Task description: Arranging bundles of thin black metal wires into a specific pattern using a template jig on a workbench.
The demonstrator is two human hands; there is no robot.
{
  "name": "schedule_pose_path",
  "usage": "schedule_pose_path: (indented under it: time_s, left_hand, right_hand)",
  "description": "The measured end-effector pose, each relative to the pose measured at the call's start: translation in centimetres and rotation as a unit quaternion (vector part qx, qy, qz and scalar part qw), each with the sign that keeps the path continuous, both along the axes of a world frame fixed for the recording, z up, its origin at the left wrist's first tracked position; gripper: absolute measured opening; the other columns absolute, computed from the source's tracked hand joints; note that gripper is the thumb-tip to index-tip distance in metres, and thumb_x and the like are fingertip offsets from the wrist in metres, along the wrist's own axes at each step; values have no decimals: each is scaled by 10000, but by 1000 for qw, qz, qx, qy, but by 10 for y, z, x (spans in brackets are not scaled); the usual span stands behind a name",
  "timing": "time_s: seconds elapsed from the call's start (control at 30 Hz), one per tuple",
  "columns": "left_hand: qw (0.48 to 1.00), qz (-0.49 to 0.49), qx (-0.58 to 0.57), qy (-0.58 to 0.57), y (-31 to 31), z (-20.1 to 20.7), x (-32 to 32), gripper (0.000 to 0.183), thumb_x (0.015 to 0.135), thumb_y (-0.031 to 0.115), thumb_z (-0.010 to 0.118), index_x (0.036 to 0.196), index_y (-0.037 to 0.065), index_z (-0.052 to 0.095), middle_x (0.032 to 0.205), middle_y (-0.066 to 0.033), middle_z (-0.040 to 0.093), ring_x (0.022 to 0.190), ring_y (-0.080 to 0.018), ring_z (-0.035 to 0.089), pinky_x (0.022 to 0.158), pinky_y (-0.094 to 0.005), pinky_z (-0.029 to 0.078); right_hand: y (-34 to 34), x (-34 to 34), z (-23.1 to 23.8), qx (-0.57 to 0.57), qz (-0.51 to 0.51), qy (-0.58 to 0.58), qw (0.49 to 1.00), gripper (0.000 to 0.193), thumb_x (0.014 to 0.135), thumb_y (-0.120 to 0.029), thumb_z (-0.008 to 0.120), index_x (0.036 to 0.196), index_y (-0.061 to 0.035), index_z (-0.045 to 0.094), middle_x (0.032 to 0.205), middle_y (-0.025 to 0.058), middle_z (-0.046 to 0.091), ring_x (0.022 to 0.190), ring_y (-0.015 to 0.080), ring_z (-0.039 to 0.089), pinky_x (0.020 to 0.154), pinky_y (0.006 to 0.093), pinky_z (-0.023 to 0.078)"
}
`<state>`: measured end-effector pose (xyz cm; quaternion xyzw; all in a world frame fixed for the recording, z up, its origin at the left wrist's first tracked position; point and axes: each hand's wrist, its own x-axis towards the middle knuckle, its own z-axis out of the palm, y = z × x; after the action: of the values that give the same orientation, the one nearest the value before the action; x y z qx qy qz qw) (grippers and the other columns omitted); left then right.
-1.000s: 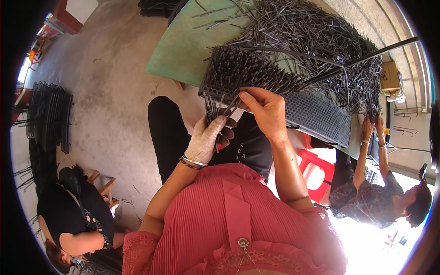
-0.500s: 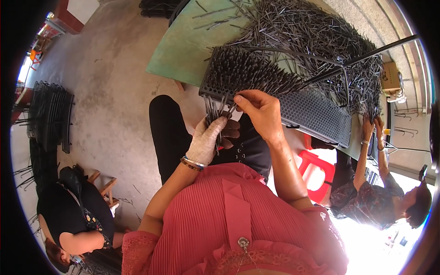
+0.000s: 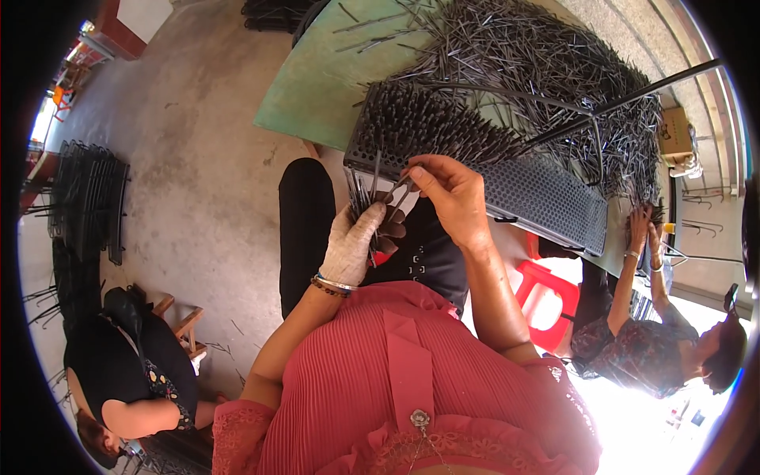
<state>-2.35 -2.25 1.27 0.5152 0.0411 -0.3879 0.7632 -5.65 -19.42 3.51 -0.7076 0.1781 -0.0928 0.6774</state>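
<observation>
My left hand (image 3: 350, 247), in a pale glove with dark fingertips, is closed round a bundle of thin dark sticks (image 3: 359, 199) that point upward and away. Just right of it, my bare right hand (image 3: 455, 198) pinches thin dark stick ends between thumb and forefinger, close to the bundle; how many is hard to tell. Beyond both hands lies a long dark rack (image 3: 546, 202) full of round holes. Its left part is packed with upright dark sticks (image 3: 431, 119), while its right part shows bare holes.
A big loose heap of sticks (image 3: 546, 71) covers the green table (image 3: 317, 87). A black metal bar frame (image 3: 625, 103) crosses over the rack. At right, a co-worker's hands (image 3: 645, 233) are at the heap near a red stool (image 3: 546, 297). Another person (image 3: 134, 372) sits at lower left.
The sticks in my hands have shifted: one now stands upright from the bundle and my right fingers hold theirs slightly apart. My left knee has moved right. The co-worker's hands have moved slightly.
</observation>
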Motion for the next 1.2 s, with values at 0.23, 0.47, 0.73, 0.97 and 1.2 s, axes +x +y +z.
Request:
schedule_pose_path:
  time_s: [0.23, 0.47, 0.73, 0.97, 1.2]
  left_hand:
    - [1000, -13, -4, 14, 6, -5, 0, 341, 945, 254, 580, 1171, 2, 546, 926, -109, 681, 706, -159, 654, 557, -258, 521]
    - [998, -54, 16, 39, 7, 0, -2, 333, 947, 239, 573, 1201, 27, 536, 877, -97, 682, 665, -148, 644, 539, -255, 517]
    - [996, -77, 6, 44, 8, 4, -1, 310, 947, 229, 572, 1178, 29, 520, 849, -100, 674, 632, -142, 628, 527, -247, 504]
    - [995, -85, 2, 41, 8, 6, 1, 295, 943, 219, 572, 1155, 20, 524, 848, -111, 668, 621, -134, 618, 502, -240, 475]
    - [995, -89, 0, 36, 6, 7, 0, 313, 945, 223, 570, 1168, 10, 520, 857, -109, 666, 627, -127, 617, 505, -230, 472]
  right_hand:
    - [-9, 14, 21, -111, -87, -117, 983, 184, 917, -69, 622, 1072, 27, 645, 937, 87, 703, 864, 112, 649, 787, 250, 508]
    - [-18, 35, -1, -237, -31, -170, 956, 174, 871, -43, 655, 1043, -21, 669, 955, 103, 680, 826, 196, 641, 724, 285, 506]
    - [-19, 40, -4, -258, -18, -201, 945, 176, 850, -48, 668, 1025, -28, 675, 949, 98, 690, 841, 234, 645, 745, 317, 510]
    - [-16, 34, -8, -445, 12, -233, 865, 219, 794, -62, 714, 1012, -45, 698, 920, 61, 685, 874, 241, 622, 837, 343, 452]
    - [-14, 33, -13, -509, 1, -242, 826, 269, 792, -65, 703, 1060, -52, 686, 1016, 74, 650, 920, 251, 585, 822, 359, 431]
